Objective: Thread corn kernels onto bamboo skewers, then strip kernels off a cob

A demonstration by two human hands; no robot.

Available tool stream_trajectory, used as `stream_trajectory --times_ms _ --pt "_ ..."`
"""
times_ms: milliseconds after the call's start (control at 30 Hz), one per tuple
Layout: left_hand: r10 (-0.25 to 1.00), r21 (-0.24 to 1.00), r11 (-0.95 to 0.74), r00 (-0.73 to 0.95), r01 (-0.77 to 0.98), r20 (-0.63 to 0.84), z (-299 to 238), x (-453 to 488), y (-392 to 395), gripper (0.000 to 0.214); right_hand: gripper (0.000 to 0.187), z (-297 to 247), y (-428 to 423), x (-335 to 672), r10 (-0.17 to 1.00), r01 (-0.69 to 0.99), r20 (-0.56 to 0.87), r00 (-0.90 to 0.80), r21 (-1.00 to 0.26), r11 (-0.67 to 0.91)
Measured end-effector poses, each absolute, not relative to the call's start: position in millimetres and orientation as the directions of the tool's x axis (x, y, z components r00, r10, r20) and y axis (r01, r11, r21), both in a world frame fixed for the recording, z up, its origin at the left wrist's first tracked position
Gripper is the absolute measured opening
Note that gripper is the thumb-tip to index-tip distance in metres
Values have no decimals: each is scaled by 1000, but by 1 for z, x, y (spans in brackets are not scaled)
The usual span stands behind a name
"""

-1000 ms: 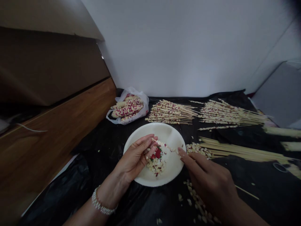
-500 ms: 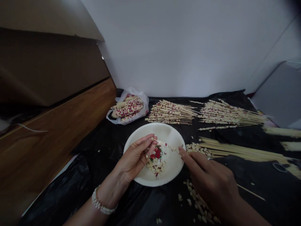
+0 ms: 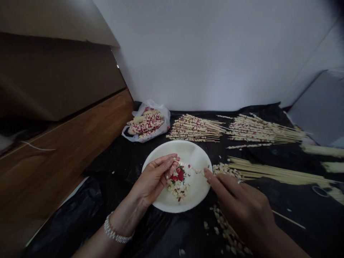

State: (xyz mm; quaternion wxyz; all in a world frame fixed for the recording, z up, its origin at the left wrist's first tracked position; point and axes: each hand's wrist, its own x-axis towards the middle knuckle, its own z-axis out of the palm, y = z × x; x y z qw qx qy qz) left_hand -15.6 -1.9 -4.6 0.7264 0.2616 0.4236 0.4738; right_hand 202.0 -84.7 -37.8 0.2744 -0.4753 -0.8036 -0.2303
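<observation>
My left hand [image 3: 153, 179] hangs over a white plate [image 3: 197, 195], its fingertips pinching a thin bamboo skewer [image 3: 189, 167] strung with pale corn kernels. My right hand [image 3: 239, 206] grips the skewer's other end, near the plate's right rim. A heap of loose white and red kernels [image 3: 178, 182] lies on the plate just below my left fingers. A white beaded bracelet [image 3: 115, 231] circles my left wrist, and a ring [image 3: 240, 181] shows on my right hand.
Speckled red-and-white corn cobs lie in a white plastic bag [image 3: 146, 125] at the back. Bundles of kernel-strung skewers [image 3: 196, 129] and bare skewers [image 3: 268, 173] lie on a black plastic sheet [image 3: 80, 218]. Loose kernels [image 3: 225, 229] are scattered near my right hand. A wooden panel [image 3: 53, 154] runs along the left.
My left hand has shifted slightly down and to the right over the plate. My right hand and the skewer have barely moved.
</observation>
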Motion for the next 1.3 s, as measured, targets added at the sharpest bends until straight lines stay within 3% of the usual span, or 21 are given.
stream_trajectory --times_ms 600,867,1300 --pt "919 799 386 119 -461 -376 -2 -11 -3 13 50 -41 -88 197 655 897 676 -337 20 441" --pt "889 733 450 177 -510 -423 -3 -9 -5 14 47 -41 -86 194 625 890 712 -321 1 456" --pt "892 778 450 257 -439 -371 -6 -10 -8 12 48 -43 -87 193 633 888 704 -320 -10 460"
